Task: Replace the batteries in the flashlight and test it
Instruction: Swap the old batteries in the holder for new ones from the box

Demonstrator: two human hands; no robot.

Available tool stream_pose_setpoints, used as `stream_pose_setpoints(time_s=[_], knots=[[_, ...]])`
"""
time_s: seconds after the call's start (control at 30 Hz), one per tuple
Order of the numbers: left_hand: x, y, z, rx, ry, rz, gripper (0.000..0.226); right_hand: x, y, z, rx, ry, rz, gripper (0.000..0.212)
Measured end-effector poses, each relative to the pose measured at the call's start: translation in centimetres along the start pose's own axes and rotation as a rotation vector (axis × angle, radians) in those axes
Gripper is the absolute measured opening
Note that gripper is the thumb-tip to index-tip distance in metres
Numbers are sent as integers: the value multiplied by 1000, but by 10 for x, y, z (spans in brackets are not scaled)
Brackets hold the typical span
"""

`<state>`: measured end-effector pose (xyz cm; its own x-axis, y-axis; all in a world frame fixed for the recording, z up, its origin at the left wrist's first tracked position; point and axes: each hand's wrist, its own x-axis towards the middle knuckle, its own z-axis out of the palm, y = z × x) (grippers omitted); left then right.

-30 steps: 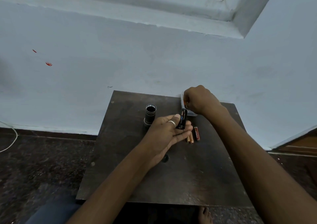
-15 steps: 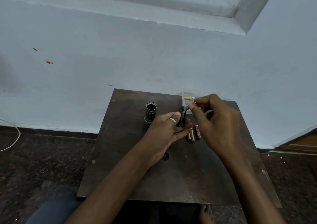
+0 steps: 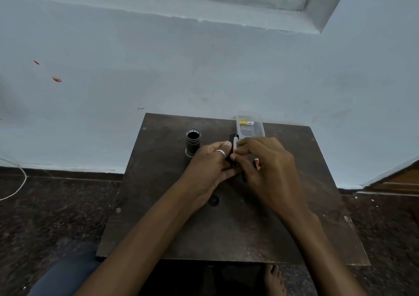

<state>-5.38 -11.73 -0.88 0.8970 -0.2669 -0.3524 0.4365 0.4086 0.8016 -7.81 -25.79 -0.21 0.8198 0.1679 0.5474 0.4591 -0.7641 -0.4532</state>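
Observation:
The black flashlight body [image 3: 193,142] stands upright with its open end up, at the back left of the dark table [image 3: 226,232]. My left hand [image 3: 209,168] holds a black battery holder [image 3: 231,144] between thumb and fingers. My right hand [image 3: 267,166] pinches a pale battery [image 3: 235,143] and presses it against the holder's side. Most of the holder is hidden by my fingers. A loose red-and-copper battery [image 3: 257,163] lies on the table behind my right hand.
A clear plastic box [image 3: 249,127] with batteries inside stands at the table's back edge against the wall. A small black round cap [image 3: 213,200] lies on the table under my left wrist. A bare foot [image 3: 274,280] shows below the front edge.
My right hand left the plastic box with a battery, moved toward me and brought it down against the holder in my left hand. My left hand stayed in place.

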Motion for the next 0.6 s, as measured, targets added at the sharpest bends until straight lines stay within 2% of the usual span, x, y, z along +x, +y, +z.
stream_pose_setpoints(time_s=[0.13, 0.2, 0.4, 0.6], knots=[[-1, 1, 0, -1, 8, -20, 32, 5, 4, -4, 141, -108, 211, 47], [-2, 2, 0, 6, -6, -15, 34, 7, 7, -5, 238, -142, 273, 58], [-5, 3, 1, 56, -24, 1, 27, 6, 9, -4, 251, -138, 242, 59], [-3, 1, -2, 106, -2, 12, 29, 5, 10, -3, 216, -144, 212, 61]])
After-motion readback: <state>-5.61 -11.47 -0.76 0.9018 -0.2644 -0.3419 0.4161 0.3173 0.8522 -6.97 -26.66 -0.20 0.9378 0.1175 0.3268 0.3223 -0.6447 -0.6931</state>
